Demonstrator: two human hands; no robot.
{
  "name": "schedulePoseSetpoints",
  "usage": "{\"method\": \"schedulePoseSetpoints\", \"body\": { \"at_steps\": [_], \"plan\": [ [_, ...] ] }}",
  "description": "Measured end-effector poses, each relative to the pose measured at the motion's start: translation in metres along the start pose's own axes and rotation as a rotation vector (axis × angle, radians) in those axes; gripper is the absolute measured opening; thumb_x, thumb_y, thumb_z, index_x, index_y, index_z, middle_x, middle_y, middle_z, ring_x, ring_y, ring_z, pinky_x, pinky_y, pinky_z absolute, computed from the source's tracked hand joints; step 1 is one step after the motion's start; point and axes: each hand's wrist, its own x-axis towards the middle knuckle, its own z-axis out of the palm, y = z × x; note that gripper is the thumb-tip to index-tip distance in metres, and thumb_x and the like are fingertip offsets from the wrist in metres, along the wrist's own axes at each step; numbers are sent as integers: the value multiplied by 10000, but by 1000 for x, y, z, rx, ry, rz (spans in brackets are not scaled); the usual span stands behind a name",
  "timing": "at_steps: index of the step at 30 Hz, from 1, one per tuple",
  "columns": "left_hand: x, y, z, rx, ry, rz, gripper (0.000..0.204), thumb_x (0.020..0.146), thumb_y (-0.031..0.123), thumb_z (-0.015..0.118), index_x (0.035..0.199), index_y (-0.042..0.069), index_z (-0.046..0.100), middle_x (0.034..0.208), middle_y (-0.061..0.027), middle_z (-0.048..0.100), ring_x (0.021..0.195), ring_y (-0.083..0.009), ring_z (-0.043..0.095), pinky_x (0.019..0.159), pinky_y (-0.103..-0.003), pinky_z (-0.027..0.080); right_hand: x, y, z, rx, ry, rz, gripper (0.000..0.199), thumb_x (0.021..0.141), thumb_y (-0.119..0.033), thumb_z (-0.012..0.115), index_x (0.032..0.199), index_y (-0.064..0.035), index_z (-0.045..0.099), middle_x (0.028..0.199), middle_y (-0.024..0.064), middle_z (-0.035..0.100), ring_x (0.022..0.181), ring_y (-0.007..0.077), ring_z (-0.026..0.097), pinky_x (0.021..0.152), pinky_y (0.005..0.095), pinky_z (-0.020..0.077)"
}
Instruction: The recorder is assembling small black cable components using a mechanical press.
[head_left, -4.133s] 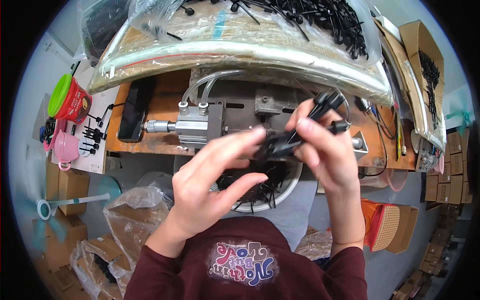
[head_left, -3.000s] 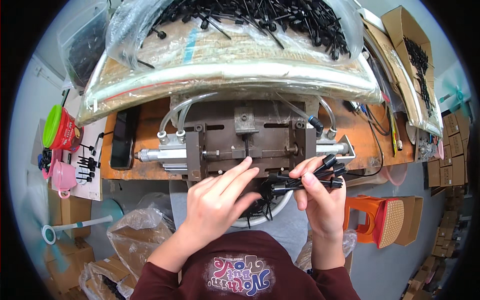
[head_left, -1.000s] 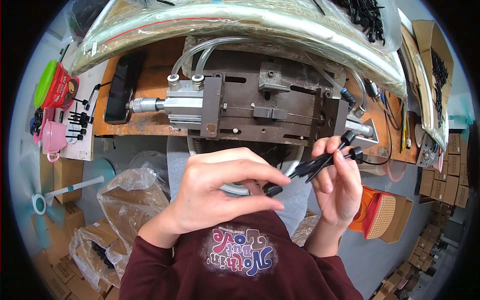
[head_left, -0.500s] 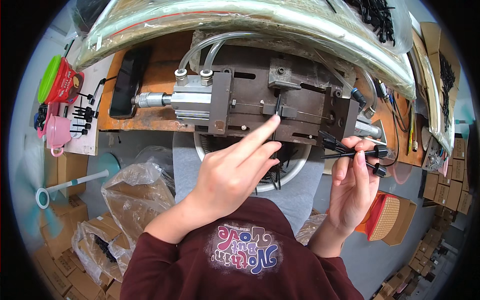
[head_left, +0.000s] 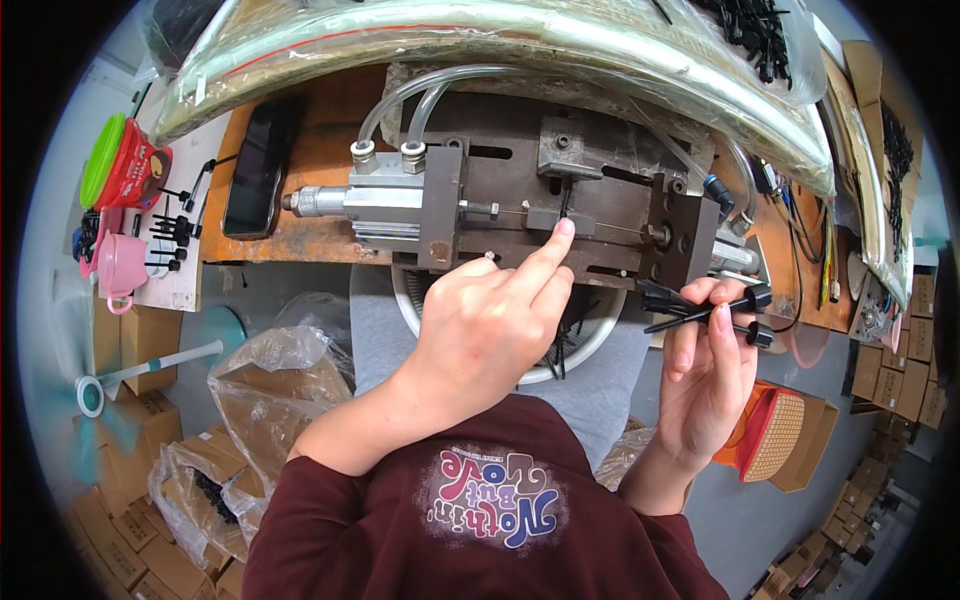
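My left hand [head_left: 492, 318] reaches over the metal fixture [head_left: 505, 258], its index finger stretched out and the other fingers partly bent. That fingertip touches a thin black plastic piece [head_left: 565, 198] lying across the small dark block [head_left: 545, 220] in the middle; the finger hides part of it. On the right, my right hand [head_left: 712, 370] pinches several black plastic pins with knob-like heads [head_left: 757, 298] between thumb and fingers, in front of the fixture's right end. Thin rods point at the block from both sides, the left one from a silver air cylinder [head_left: 385, 208].
Below the fixture, a white-rimmed basin [head_left: 605, 335] with black pieces sits at my lap. A phone [head_left: 262, 170] lies on the bench's left. Pink cup [head_left: 122, 268] and red tub [head_left: 140, 165] stand farther left. Clear hoses [head_left: 440, 72] arch over the cylinder; plastic-wrapped material [head_left: 500, 35] lines the back.
The left cylinder's rod has slid out to the right, toward the middle block. My left hand has shifted slightly right, its other fingers more bent. My right hand still holds the pins.
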Motion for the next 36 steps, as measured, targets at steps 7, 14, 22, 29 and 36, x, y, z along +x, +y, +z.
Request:
{"method": "schedulePoseSetpoints", "body": {
  "at_steps": [7,14,22,29,36],
  "plan": [
    [-2,7,-14,-707,36,-142,529,698,78,846,1196,44,671,1222,-121,669,837,-170,704,752,-293,576,-3,1,3,96,-59,152,105,982,-51,498,1067,11,498,1049,194,597,545,131,532,485,221,427],
    [-5,8,-29,-1304,-86,-367,402,686,-69,821,1072,-48,713,973,-149,721,856,-176,712,734,-271,580,-4,4,10,208,-195,297,142,977,-79,510,1084,13,499,1055,192,582,579,125,537,514,226,424],
    [-8,4,-40,-1151,-63,-160,350,593,1,881,924,25,769,844,-97,716,667,-144,664,593,-261,512,-2,-2,9,123,-121,267,165,943,-37,540,1095,13,499,1080,183,572,572,81,509,526,193,427],
    [-10,5,-42,-1191,-89,-125,295,629,12,881,894,24,752,855,-102,711,669,-147,655,585,-251,524,-1,1,13,144,-84,193,192,924,-13,545,1105,-2,480,1107,183,560,594,74,493,553,173,427],
    [-12,5,-44,-1060,-40,-54,308,650,-14,847,941,16,751,917,-95,693,740,-169,662,619,-251,537,4,0,7,94,57,11,183,963,-21,511,1141,-28,468,1127,159,553,610,71,483,563,175,410]
  ]
}}
